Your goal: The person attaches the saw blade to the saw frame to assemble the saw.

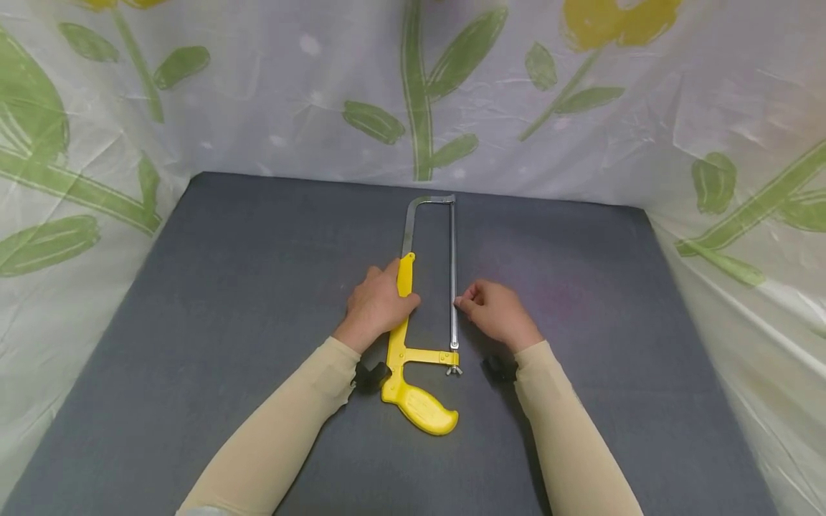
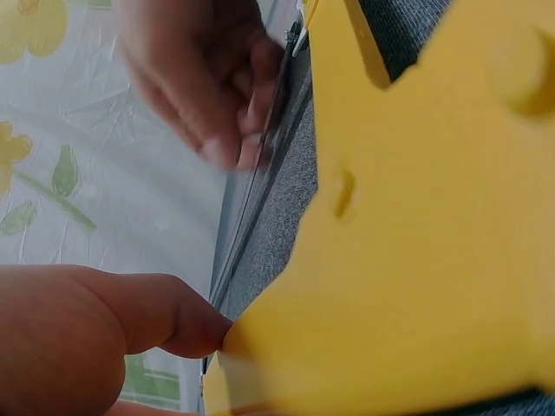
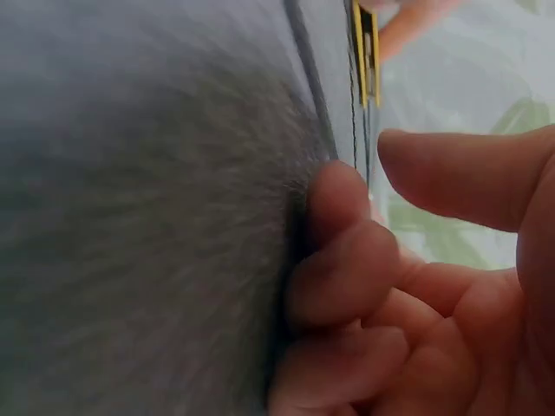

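A hacksaw [image 1: 399,337] with a yellow frame and handle lies on the dark cloth surface, its handle [image 1: 426,408] toward me. My left hand [image 1: 379,301] grips the yellow part of the frame, thumb across it and fingers on the outer side. Close up in the left wrist view, the thumb presses at the edge of the frame [image 2: 416,251]. My right hand [image 1: 497,308] is at the lower half of the blade [image 1: 453,272], fingertips right at its edge. Its fingers are loosely curled, and in the right wrist view a gap shows between thumb and forefinger.
A wing nut [image 1: 454,370] sits at the blade's near end. The dark cloth surface [image 1: 258,236] extends around the saw. White plastic sheeting [image 1: 258,107] printed with green and yellow flowers hangs behind it and along both sides.
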A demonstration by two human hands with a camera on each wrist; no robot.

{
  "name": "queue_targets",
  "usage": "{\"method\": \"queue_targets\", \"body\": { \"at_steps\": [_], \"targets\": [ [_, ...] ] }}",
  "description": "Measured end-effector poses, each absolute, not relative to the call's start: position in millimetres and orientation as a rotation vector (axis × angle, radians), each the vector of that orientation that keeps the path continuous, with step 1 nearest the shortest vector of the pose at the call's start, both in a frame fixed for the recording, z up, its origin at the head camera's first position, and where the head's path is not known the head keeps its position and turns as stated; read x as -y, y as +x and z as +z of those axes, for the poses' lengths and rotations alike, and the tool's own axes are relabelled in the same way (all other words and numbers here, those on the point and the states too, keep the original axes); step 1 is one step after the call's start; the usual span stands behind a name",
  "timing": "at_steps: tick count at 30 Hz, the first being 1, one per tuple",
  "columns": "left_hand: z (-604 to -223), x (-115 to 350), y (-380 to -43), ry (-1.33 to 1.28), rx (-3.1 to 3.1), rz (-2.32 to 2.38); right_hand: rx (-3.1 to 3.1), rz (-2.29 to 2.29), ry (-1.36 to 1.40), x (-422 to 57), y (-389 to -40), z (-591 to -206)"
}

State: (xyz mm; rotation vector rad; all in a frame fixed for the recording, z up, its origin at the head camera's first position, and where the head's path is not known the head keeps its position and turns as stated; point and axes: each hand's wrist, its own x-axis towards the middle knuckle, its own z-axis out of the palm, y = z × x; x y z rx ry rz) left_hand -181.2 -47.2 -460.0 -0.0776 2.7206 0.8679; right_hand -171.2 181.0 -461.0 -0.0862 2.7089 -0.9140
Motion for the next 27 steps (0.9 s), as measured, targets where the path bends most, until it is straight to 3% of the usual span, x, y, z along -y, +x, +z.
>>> {"method": "queue_targets", "body": {
  "at_steps": [12, 27],
  "targets": [
    [-451.1, 44.2, -186.4, -0.039, -2.725, 0.851, -2.524, -0.852, -0.194, -183.5, -105.5, -437.2],
    [-458.2, 50.6, -193.5, -0.006, -2.666, 0.802, -2.412, -0.954, -0.275, -184.7, -96.9, -448.8]
  ]
}}
